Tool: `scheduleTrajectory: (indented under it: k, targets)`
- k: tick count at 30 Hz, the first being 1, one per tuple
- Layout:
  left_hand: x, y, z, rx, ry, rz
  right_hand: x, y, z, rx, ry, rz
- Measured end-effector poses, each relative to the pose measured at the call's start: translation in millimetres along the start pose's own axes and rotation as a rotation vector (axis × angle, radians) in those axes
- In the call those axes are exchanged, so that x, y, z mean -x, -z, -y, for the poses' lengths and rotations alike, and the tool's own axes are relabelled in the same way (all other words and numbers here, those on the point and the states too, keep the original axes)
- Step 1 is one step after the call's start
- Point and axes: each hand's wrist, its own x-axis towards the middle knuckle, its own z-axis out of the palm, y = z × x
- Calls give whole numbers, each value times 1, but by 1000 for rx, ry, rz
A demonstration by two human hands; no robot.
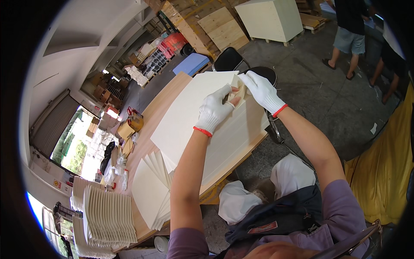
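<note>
Cream sheets [185, 114] lie on the table [160, 103], long axis running near left to far right. At their far end, the left hand [214, 108] half-curls against raised edges; the right hand [261, 90], farther right, covers the corner; neither grip can be confirmed.

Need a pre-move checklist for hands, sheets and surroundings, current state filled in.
1. Gloves worn: ok; left hand and right hand both gloved, though some left fingertips are bare.
2. Both hands at the large sheets: ok, at their far end.
3. Firm grip on the edges: cannot tell; fingers and paper overlap.
4. Smaller sheets squared up: not ok, fanned out on the table.
5. Bystander clear of the table: ok, standing well apart.
</note>
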Motion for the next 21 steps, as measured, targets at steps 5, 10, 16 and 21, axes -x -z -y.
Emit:
scheduleTrajectory:
  k: [5,10,16,21]
  targets:
    - [0,1,-2,-36,-1,-11,0,0,-1,-8,4,0]
    - [0,5,-15,60,111,70,1,2,-2,-11,-20,0]
    - [0,3,0,-19,38,29,4,3,8,28,-22,8]
    - [1,-2,1,-97,-52,-17,3,0,1,26,0,-12]
